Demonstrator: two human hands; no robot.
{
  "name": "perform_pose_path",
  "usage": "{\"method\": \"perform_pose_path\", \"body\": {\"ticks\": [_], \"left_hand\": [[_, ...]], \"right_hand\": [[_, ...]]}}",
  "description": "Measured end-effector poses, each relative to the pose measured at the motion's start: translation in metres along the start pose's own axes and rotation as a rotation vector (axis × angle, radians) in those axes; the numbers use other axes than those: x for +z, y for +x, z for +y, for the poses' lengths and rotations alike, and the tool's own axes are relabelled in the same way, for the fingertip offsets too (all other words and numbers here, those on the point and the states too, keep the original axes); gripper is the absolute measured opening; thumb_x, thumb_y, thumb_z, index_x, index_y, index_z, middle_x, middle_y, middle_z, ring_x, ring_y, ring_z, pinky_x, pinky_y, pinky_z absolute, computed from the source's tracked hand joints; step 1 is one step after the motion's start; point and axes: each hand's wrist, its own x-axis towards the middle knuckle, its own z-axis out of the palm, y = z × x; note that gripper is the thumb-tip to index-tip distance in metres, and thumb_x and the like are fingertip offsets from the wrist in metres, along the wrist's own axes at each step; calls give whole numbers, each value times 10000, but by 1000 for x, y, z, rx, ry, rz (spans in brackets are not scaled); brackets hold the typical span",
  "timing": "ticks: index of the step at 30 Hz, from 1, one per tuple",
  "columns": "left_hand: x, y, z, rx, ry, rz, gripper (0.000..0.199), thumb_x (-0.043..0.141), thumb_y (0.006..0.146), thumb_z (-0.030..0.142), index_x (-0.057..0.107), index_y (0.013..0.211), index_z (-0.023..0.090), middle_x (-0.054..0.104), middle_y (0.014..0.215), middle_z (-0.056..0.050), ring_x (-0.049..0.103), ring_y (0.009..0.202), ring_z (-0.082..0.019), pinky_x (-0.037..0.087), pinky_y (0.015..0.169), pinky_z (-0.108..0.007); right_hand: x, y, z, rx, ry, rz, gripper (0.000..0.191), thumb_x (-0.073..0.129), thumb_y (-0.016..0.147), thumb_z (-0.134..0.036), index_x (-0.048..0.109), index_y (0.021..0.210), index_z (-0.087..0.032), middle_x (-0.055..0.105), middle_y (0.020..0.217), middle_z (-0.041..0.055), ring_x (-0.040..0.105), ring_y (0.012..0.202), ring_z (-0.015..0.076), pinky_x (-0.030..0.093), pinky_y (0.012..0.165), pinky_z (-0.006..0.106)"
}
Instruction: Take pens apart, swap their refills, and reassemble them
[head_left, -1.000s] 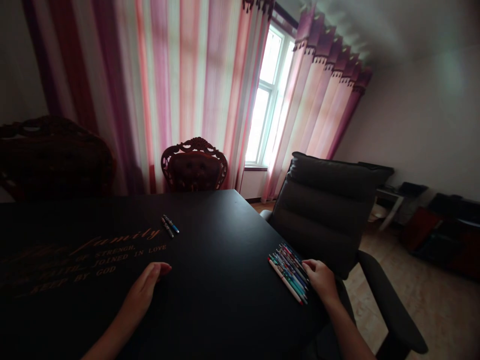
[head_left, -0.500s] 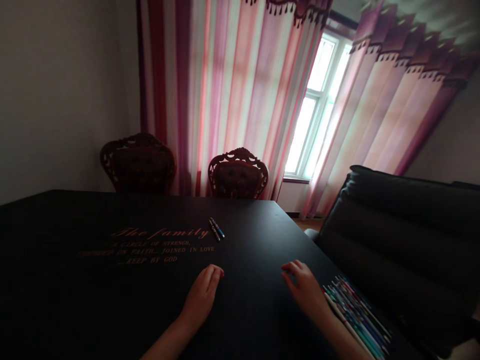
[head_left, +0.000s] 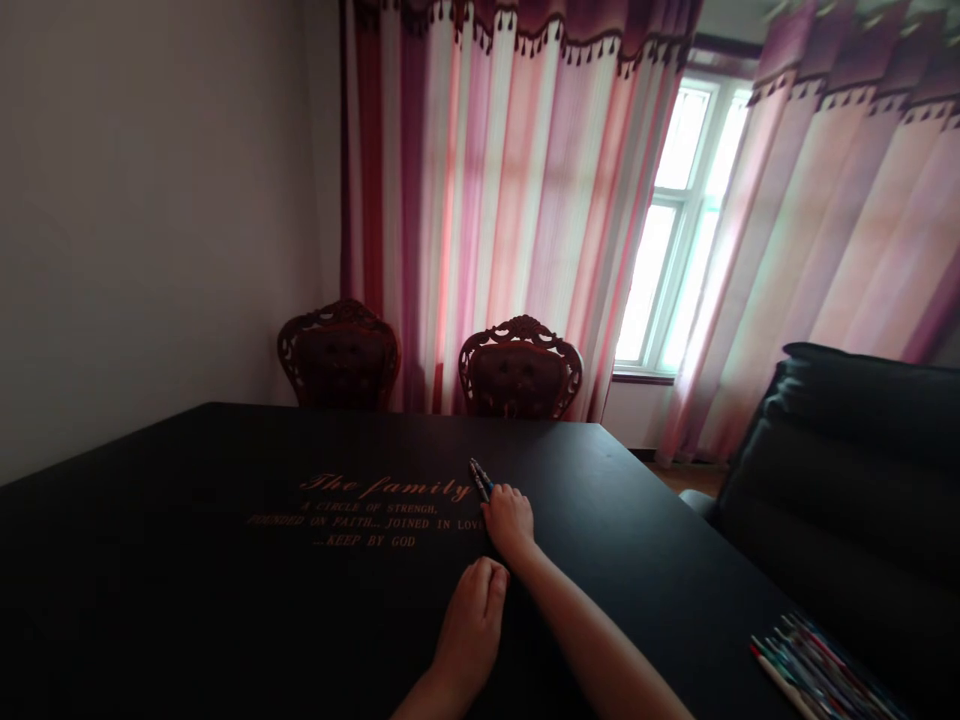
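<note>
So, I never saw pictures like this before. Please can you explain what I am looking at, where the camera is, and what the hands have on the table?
These are a person's own bare hands, not a machine. All the pictures come from one camera worn on the head, looking forward and down. The right hand is at two pens on a black table; I cannot tell whether it holds them. The left hand lies close by, with nothing visible in it. A bunch of pens lies near the table's right side.
</note>
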Motion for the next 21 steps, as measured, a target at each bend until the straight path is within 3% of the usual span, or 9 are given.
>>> {"method": "perform_pose_path", "body": {"ticks": [4, 8, 11, 13, 17, 21], "left_hand": [[0, 1, -1, 35, 24, 25, 299, 324, 946, 378, 571, 925, 210, 623, 964, -59, 579, 934, -186, 452, 880, -326], [-3, 1, -4, 115, 187, 119, 248, 433, 878, 241, 564, 1086, 212, 587, 1148, -88, 531, 1110, -215, 412, 984, -381], [-3, 0, -7, 136, 382, 188, 396, 451, 827, 143, 538, 1198, 249, 515, 1314, -86, 432, 1262, -246, 334, 1046, -469], [-2, -1, -7, 147, 476, 185, 454, 453, 816, 114, 522, 1233, 279, 496, 1360, -71, 399, 1300, -258, 288, 1057, -514], [-1, -1, -1, 133, 483, 90, 303, 490, 860, 215, 545, 1154, 261, 619, 1166, -61, 532, 1134, -243, 317, 1007, -503], [-4, -4, 12, 142, 390, -48, 179, 437, 916, 349, 574, 972, 248, 653, 985, -36, 582, 926, -200, 410, 878, -379]], "right_hand": [[-3, -10, -2, -43, 25, -3, 156, 512, 861, -218, 632, 907, -130, 665, 930, 144, 602, 957, 257, 393, 838, 334], [-14, -40, 19, -97, 97, 1, 188, 431, 878, -206, 605, 814, -173, 665, 869, 94, 603, 887, 217, 392, 807, 292], [-23, -66, 45, -42, 366, 2, 309, 336, 915, -282, 538, 699, -194, 627, 746, 51, 570, 738, 174, 384, 697, 267], [-28, -82, 61, 62, 606, -71, 412, 309, 917, -434, 464, 611, -205, 541, 606, 7, 493, 592, 142, 350, 585, 255], [-40, -106, 82, 266, 943, -237, 592, 321, 784, -755, 404, 552, -218, 387, 497, -47, 347, 466, 100, 272, 468, 242], [-55, -114, 94, 267, 914, -219, 678, 303, 768, -809, 411, 483, -204, 354, 439, -45, 333, 441, 92, 267, 479, 248]]}}
